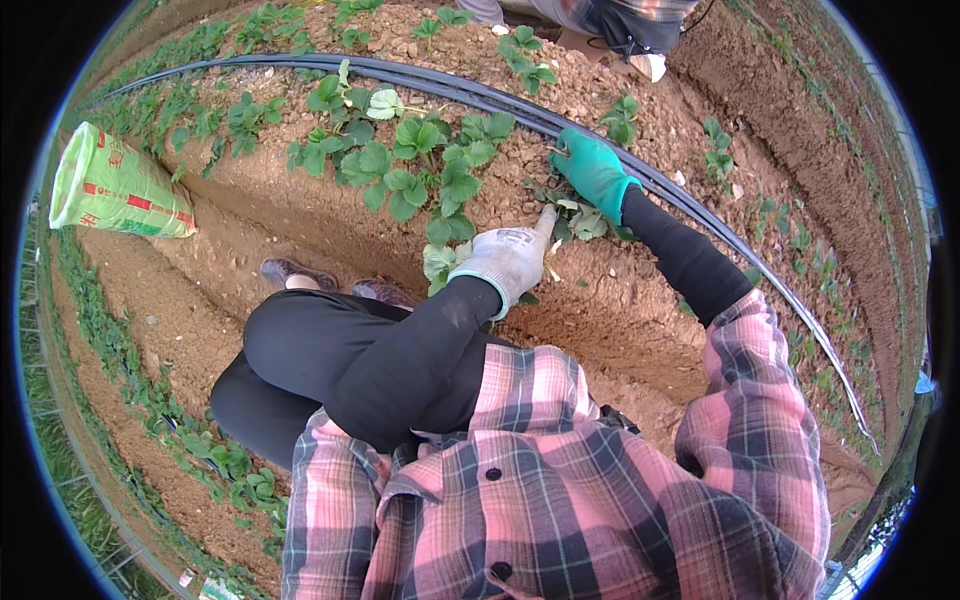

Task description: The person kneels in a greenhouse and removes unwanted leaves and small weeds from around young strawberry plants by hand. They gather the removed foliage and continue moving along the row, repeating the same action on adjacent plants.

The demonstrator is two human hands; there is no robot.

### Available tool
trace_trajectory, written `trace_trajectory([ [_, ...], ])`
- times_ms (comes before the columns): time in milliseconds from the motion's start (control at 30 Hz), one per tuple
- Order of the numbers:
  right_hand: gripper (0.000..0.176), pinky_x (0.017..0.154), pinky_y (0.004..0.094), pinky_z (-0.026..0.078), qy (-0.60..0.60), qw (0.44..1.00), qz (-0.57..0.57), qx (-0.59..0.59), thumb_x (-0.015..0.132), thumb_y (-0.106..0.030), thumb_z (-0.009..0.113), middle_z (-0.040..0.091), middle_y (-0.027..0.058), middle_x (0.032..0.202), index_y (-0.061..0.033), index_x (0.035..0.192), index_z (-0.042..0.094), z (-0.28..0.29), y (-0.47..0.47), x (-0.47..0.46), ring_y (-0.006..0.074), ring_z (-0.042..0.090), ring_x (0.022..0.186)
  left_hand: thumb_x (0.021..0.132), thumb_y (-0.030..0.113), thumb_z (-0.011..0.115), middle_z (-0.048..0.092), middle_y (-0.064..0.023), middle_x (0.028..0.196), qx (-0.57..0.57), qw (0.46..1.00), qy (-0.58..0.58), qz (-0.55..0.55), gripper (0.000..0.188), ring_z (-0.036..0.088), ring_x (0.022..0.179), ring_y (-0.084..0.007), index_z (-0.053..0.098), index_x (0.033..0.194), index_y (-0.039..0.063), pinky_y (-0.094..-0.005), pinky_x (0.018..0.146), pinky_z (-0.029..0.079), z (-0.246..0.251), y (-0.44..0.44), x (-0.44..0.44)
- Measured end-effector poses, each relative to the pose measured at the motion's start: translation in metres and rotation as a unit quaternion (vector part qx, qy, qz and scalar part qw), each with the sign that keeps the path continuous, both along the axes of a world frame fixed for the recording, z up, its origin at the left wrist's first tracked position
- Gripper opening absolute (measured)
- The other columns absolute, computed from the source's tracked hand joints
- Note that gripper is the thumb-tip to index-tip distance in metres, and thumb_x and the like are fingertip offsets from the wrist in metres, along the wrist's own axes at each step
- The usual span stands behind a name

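My left hand (504, 261), in a pale knit glove, reaches to the base of a low strawberry plant (589, 223) with an extended finger; the fingertips are partly lost among the leaves. Just above that plant is my right hand (596, 169), in a green glove. Its fingers are closed on a thin brown stem or stick (559, 151), too small to identify. A large leafy strawberry plant (427, 169) grows on the raised soil bed to the left of both hands.
Dark drip-irrigation tubing (465, 88) curves along the bed beyond my hands. A green printed sack (124, 184) stands at the far left. Another person (570, 22) is across the bed at the top. Furrows and more strawberry rows lie around.
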State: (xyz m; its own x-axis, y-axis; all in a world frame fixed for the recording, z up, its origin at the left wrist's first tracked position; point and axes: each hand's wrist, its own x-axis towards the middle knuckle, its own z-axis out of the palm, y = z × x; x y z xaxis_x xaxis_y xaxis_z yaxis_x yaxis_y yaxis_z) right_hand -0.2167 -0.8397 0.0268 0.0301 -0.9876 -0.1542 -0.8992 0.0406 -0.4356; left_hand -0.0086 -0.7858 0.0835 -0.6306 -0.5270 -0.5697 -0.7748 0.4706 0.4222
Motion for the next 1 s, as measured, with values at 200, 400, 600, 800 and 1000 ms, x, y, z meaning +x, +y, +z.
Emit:
trace_trajectory([
  [200, 0.029, 0.079, 0.041, 0.053, -0.172, 0.982, 0.07, -0.016, 0.091, -0.025, 0.07, 0.07, 0.0148, 0.097, -0.0062, 0.112, 0.066, 0.004, 0.011, -0.009, 0.0273, 0.068, 0.087, 0.095, 0.015, 0.047, 0.068, -0.0186, 0.12, -0.029, 0.997, -0.022, 0.063, 0.048, 0.067, 0.111, -0.0342, 0.047, 0.143, 0.006, -0.0482, 0.092, 0.051, 0.003, -0.017, 0.003],
  [400, 0.028, 0.078, 0.0467, 0.053, 0.042, 0.988, 0.137, 0.052, 0.089, -0.021, 0.066, 0.069, 0.0169, 0.102, -0.0102, 0.115, 0.066, 0.005, 0.044, -0.004, 0.0394, 0.066, 0.09, 0.094, 0.021, 0.056, 0.064, -0.0174, 0.13, 0.036, 0.996, -0.045, 0.07, 0.072, 0.063, 0.118, -0.0311, 0.025, 0.159, 0.02, -0.0432, 0.101, 0.048, 0.001, -0.031, 0.005],
  [600, 0.031, 0.079, 0.0479, 0.053, 0.052, 0.992, 0.111, 0.035, 0.086, -0.013, 0.065, 0.062, 0.0155, 0.114, -0.0113, 0.117, 0.065, 0.008, 0.077, 0.018, 0.0386, 0.066, 0.095, 0.09, 0.022, 0.063, 0.066, -0.0198, 0.124, 0.084, 0.987, 0.055, 0.121, 0.071, 0.066, 0.112, -0.0345, 0.034, 0.154, 0.025, -0.0426, 0.097, 0.05, -0.023, -0.041, 0.014],
  [800, 0.021, 0.076, 0.0476, 0.054, 0.044, 0.994, 0.095, -0.008, 0.087, -0.014, 0.064, 0.063, 0.0174, 0.109, -0.009, 0.108, 0.064, -0.002, 0.09, 0.017, 0.0371, 0.068, 0.09, 0.09, 0.021, 0.062, 0.068, -0.0194, 0.119, 0.066, 0.992, 0.048, 0.098, 0.076, 0.067, 0.109, -0.035, 0.028, 0.157, 0.029, -0.0436, 0.095, 0.051, -0.025, -0.041, 0.007],
  [1000, 0.018, 0.077, 0.0468, 0.054, -0.132, 0.988, -0.058, -0.062, 0.092, -0.021, 0.064, 0.066, 0.0179, 0.101, -0.0099, 0.106, 0.068, 0.013, 0.054, -0.001, 0.0375, 0.067, 0.089, 0.092, 0.016, 0.057, 0.07, -0.0198, 0.116, -0.035, 0.998, -0.038, -0.024, 0.079, 0.07, 0.103, -0.0331, 0.02, 0.161, 0.03, -0.0446, 0.089, 0.053, -0.018, -0.025, 0.007],
])
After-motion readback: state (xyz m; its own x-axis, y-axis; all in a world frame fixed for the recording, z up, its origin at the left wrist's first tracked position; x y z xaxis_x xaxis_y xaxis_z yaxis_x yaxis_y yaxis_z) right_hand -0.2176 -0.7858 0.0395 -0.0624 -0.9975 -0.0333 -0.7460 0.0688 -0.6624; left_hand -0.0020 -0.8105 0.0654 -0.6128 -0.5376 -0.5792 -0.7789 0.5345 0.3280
